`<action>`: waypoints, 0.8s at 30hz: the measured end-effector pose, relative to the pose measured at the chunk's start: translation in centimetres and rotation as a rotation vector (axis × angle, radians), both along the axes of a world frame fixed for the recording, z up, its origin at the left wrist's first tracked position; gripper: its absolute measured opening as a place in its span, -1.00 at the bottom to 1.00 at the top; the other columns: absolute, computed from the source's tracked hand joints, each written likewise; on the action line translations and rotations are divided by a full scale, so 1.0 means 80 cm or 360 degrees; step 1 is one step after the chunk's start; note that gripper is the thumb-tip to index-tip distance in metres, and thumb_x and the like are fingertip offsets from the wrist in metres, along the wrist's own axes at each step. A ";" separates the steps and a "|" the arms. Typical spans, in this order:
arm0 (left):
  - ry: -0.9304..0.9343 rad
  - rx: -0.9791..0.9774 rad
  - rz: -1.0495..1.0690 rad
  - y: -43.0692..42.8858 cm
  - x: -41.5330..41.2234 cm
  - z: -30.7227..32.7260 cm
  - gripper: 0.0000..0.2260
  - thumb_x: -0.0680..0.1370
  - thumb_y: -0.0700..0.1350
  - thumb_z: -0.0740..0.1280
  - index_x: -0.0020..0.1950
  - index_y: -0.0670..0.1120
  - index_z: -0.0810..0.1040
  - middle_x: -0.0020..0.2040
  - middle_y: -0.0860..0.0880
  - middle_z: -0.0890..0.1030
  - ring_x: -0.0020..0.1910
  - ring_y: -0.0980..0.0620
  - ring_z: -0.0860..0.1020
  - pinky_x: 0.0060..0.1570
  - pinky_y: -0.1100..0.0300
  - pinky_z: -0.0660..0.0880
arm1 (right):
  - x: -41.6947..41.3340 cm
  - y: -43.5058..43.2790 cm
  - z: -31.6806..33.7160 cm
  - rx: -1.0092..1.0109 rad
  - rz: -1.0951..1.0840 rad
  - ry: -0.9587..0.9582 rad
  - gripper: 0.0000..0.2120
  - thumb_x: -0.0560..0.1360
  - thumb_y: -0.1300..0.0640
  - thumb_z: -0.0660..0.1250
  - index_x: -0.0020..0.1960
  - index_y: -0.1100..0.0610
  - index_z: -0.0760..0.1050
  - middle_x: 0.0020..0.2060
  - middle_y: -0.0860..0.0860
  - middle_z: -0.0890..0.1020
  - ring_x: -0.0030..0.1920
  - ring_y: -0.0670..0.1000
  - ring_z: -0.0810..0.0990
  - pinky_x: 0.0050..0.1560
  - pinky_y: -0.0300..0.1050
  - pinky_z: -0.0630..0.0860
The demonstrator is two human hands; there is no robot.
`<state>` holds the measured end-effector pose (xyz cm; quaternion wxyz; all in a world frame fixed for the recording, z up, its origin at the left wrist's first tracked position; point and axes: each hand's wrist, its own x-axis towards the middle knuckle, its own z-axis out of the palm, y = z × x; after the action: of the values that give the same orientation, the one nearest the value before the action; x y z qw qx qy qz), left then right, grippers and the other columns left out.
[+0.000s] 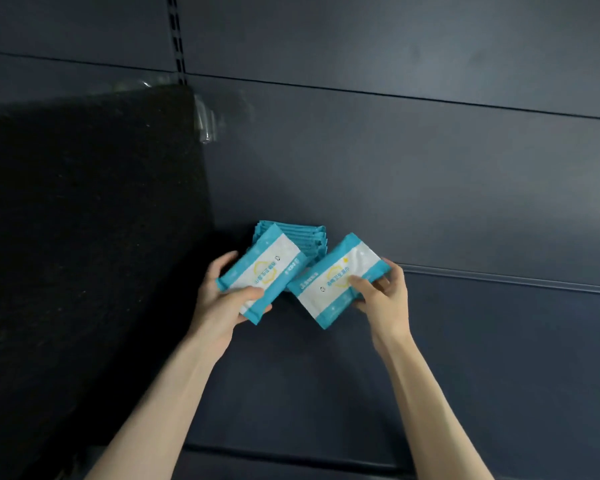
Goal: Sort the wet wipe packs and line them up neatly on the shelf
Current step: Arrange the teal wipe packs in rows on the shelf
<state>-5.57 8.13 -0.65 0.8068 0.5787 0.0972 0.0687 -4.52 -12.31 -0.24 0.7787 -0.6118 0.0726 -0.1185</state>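
packs in a row (293,233) are standing at the shelf (482,341) back; left grip (219,299) is pinching one pack (262,271), right grip (385,296) another pack (336,282), both not yet placed.

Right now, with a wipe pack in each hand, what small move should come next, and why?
Probably the left hand should set its wet wipe pack against the row of teal packs just behind it; that pack sits nearest the row, while the right hand holds a second pack off to the side.
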 end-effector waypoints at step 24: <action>0.0124 -0.0202 -0.0340 0.010 0.014 -0.012 -0.66 0.47 -0.39 0.35 0.20 -0.13 0.51 0.07 -0.14 0.65 -0.01 -0.10 0.66 -0.13 0.08 0.63 | -0.007 0.031 -0.016 0.0424 0.0010 0.0072 -0.83 0.50 0.36 0.32 0.09 0.32 0.47 0.00 0.22 0.66 -0.02 0.17 0.68 -0.05 -0.01 0.64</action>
<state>-4.48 8.91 -1.58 0.8401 0.5359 0.0704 -0.0464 -5.11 -9.82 -1.54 0.8515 -0.5058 0.1033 -0.0914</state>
